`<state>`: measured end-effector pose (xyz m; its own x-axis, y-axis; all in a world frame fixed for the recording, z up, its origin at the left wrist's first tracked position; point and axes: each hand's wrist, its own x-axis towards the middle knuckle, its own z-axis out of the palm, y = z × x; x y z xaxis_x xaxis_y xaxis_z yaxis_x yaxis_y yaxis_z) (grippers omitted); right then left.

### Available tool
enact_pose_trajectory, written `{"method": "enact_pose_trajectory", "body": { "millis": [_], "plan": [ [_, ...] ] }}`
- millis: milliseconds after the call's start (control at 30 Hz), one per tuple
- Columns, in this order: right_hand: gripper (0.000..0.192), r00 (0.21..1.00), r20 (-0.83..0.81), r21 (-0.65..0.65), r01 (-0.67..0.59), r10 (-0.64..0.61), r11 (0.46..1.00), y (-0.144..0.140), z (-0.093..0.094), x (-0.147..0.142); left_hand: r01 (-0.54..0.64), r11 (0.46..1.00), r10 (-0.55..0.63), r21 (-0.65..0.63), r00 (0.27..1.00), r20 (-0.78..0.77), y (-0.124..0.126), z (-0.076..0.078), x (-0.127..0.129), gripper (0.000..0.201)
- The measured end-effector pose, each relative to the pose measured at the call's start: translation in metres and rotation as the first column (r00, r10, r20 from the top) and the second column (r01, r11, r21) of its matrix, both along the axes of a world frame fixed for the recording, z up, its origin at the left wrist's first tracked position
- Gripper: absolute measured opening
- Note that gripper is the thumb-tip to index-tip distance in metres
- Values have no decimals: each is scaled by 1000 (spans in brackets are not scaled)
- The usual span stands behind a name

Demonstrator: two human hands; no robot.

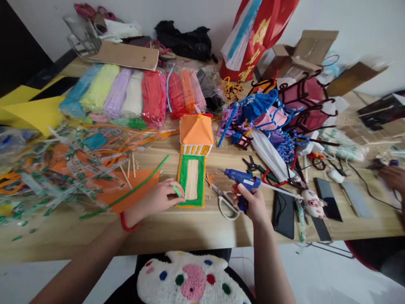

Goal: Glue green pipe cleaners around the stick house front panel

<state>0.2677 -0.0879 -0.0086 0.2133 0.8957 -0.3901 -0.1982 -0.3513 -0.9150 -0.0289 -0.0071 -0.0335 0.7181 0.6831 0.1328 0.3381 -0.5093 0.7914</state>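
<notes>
My right hand (252, 202) grips a blue hot glue gun (242, 179), its nozzle pointing left and a glue stick trailing from its rear. Pinched in my left hand (166, 196) is a short green strip (176, 191). That hand rests at the lower left edge of a green panel (200, 198) with an orange border and a row of pale wooden sticks (191, 179) down its middle. Behind the panel stands a small house model (196, 135) with an orange pyramid roof. White-handled scissors (228, 205) lie between the panel and my right hand.
A long green pipe cleaner (139, 188) lies across orange sheets (109, 194) beside tangled strips. Bagged pipe cleaners (126, 93) line the back, near a red bag (243, 50). Pliers (253, 164), phones (284, 215) and lantern-like crafts (268, 109) crowd the right, where another person's hand (392, 177) shows.
</notes>
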Motion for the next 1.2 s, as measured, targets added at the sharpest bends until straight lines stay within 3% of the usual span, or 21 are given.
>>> {"method": "enact_pose_trajectory", "body": {
  "millis": [133, 333, 500, 600, 1200],
  "plan": [
    [35, 972, 69, -84, -218, 224, 972, -11, 2, -15, -171, 985, 169, -35, 984, -54, 7, -6, -2, 23],
    [40, 885, 282, -183, -330, 371, 926, -12, -13, -39, -162, 987, 161, -21, 986, -30, 7, -4, -1, 33],
    [41, 761, 450, -182, -434, 467, 882, -5, -12, -50, -169, 985, 167, -28, 985, -50, 5, -5, -1, 34],
    [38, 734, 470, -173, -468, 490, 866, -3, -10, -53, -175, 984, 173, -33, 983, -61, 4, -5, -1, 33],
    [34, 750, 438, -156, -481, 496, 863, 0, -10, -53, -159, 986, 156, -50, 986, -64, 4, -11, -2, 34]
  ]
}}
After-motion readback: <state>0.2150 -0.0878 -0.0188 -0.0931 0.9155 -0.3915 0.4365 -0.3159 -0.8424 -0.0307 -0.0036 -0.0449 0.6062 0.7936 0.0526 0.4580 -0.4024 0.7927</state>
